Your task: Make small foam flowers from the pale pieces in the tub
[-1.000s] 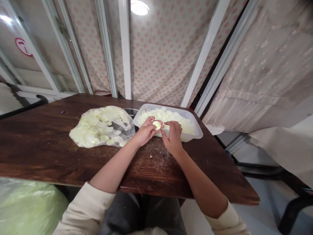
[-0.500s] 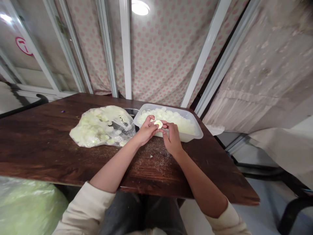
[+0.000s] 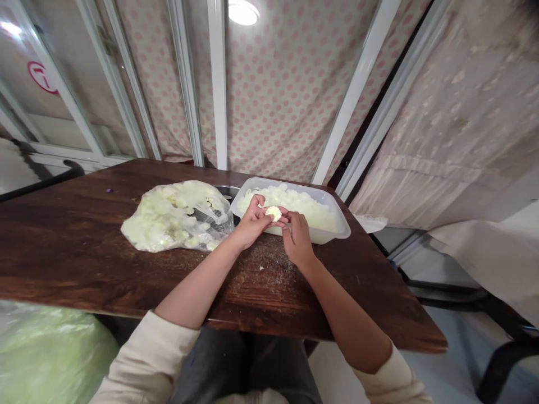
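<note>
Pinched between the fingertips of both hands, a small pale piece (image 3: 274, 213), whitish with a yellow tinge and a ragged round outline, sits just above the near rim of a plastic tub. The left hand (image 3: 251, 223) closes on it from the left, thumb and curled fingers wrapped about its edge, while the right hand (image 3: 298, 240) meets it from the right, its fingertips nipping the other edge, so both grips are clenched on the same bit. What the piece is made of cannot be told at this size. Just behind the hands stands the translucent rectangular tub (image 3: 339, 220), filled with a heap of similar pale bits, its near wall touching or nearly touching the knuckles. To the left of the tub lies a clear plastic bag (image 3: 172, 216), flattened on its side and packed with more of the pale yellowish pieces; a strip of dark metal (image 3: 226, 192) shows between bag and tub. All of this rests on a dark wooden table (image 3: 76, 247), and a scatter of fine white crumbs (image 3: 272, 264) dusts the wood below the wrists. Cream sleeves cover both forearms near the elbows. Beyond the table's right corner a small white scrap (image 3: 370, 223) lies beside the tub, a large greenish bag (image 3: 46, 359) sits low at the left under the table edge, and a curtain with pink dots (image 3: 278, 84) hangs behind.
</note>
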### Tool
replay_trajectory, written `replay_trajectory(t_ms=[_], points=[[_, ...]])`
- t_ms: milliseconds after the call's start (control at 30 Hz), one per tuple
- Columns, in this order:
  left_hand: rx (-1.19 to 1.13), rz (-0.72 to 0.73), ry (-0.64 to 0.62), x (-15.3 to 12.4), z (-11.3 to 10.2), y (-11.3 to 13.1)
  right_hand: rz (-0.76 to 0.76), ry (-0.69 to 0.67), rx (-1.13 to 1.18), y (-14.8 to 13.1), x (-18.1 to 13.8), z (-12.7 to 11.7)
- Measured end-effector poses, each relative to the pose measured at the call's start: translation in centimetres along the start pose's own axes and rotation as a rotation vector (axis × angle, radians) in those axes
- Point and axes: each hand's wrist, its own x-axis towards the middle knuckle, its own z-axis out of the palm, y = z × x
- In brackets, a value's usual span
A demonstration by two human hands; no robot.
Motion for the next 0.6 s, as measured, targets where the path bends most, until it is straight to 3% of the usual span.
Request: replay_trajectory(t_ms=[400,600], points=[[0.034,-0.011,0.05,0.1,-0.42,-0.22,0.008,-0.006,0.005,0.01,-0.05,0.01],[0.063,-0.039,0.046,0.12,-0.49,-0.48,-0.001,-0.019,0.217,0.17,-0.07,0.11]])
